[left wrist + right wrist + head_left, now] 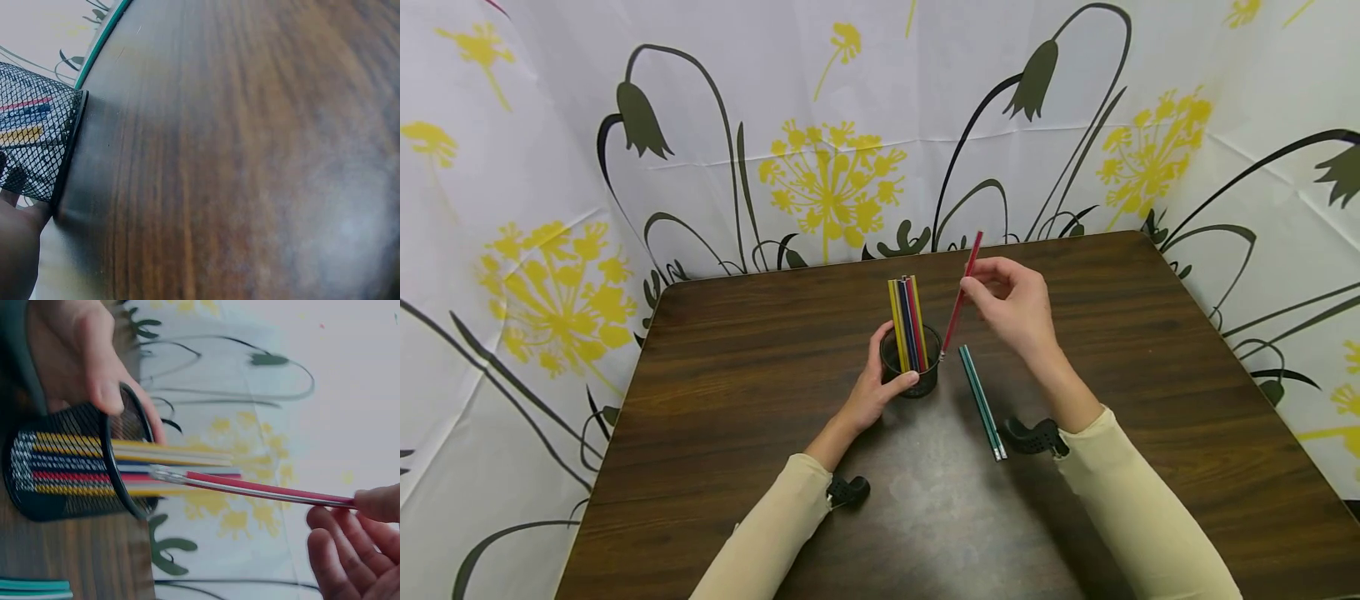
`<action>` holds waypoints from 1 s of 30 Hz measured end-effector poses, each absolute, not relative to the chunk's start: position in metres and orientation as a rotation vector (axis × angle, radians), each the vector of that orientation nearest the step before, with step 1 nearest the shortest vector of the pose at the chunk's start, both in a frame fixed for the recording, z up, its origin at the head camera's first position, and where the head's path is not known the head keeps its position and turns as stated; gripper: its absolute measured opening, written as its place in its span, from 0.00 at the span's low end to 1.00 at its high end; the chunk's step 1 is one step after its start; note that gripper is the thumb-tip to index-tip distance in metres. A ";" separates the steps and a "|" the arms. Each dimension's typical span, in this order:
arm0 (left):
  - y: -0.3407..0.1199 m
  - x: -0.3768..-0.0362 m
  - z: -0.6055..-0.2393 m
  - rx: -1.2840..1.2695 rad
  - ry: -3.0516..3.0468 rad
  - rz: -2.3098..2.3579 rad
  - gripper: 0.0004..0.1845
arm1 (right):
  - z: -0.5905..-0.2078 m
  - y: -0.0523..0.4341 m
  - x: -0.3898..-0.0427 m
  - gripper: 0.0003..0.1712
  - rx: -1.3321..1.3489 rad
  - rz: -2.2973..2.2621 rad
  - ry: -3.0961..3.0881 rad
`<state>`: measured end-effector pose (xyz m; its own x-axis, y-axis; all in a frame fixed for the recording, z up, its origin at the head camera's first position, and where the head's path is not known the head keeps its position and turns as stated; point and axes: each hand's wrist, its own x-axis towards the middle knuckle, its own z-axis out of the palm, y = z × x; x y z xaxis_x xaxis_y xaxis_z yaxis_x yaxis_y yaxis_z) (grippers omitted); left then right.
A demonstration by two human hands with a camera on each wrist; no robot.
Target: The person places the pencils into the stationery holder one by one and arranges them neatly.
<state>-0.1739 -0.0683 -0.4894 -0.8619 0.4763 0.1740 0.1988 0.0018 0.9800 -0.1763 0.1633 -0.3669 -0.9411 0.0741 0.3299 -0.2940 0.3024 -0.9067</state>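
Note:
My left hand [867,398] grips a black mesh pencil cup [929,382] near the middle of the table, thumb at the front of the rim and fingers round the far side. Yellow, dark blue and red pencils [906,321] stand in the cup. To the right of it, my right hand [1018,310] pinches a red pencil [269,491] between thumb and fingertips. This pencil slants above the table, its silver-banded lower end close beside the cup's rim. In the left wrist view, only part of the mesh cup [37,125] and the left hand [19,250] shows.
Two green pencils [980,398] lie side by side on the dark wooden table [737,375], between the cup and my right forearm. Behind the table's far edge hangs a white curtain [865,83] with yellow and grey-green flowers. Black wrist mounts [1030,436] sit at both cuffs.

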 end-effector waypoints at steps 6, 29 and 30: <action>-0.069 -0.174 -0.490 0.710 2.051 1.964 0.44 | -0.375 0.139 -0.179 0.10 0.311 1.492 -2.294; -0.069 -0.174 -0.489 0.739 2.031 1.971 0.43 | -0.427 0.112 -0.182 0.09 0.364 1.299 -2.641; -0.069 -0.174 -0.488 0.737 2.036 1.966 0.43 | -0.427 0.111 -0.182 0.09 0.362 1.288 -2.644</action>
<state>-0.1741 -0.0689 -0.4885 -0.8510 0.4915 0.1849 0.2018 -0.0189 0.9792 -0.1817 0.1114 -0.4266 -0.9546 -0.1392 0.2635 -0.2933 0.5958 -0.7477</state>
